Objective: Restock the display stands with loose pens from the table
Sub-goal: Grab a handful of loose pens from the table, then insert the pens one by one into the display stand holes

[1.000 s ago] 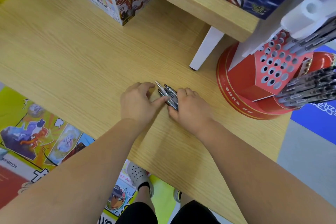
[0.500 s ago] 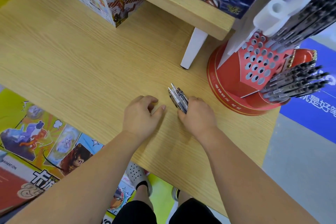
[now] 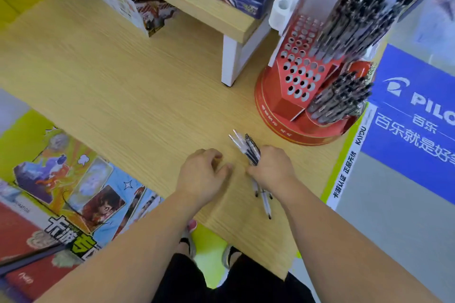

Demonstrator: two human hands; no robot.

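Note:
My right hand [image 3: 272, 168] grips a bundle of several pens [image 3: 245, 146], black and clear, lifted just above the wooden table [image 3: 123, 86]. The pens' tips stick out below my wrist. My left hand [image 3: 202, 176] rests on the table to the left of the bundle, fingers loosely curled, holding nothing. The red round display stand [image 3: 302, 106] stands at the table's right end. Its near left face shows many empty holes, and black pens fill its right side and upper tiers.
A white shelf leg [image 3: 231, 61] stands on the table left of the stand, under a wooden shelf [image 3: 197, 5] with boxed goods. A printed box [image 3: 138, 10] lies at the back. The table's front edge runs just below my hands.
My left hand let go of the pens and drew back to the left. My right hand closed round the bundle and raised it off the table. The view swung toward the stand.

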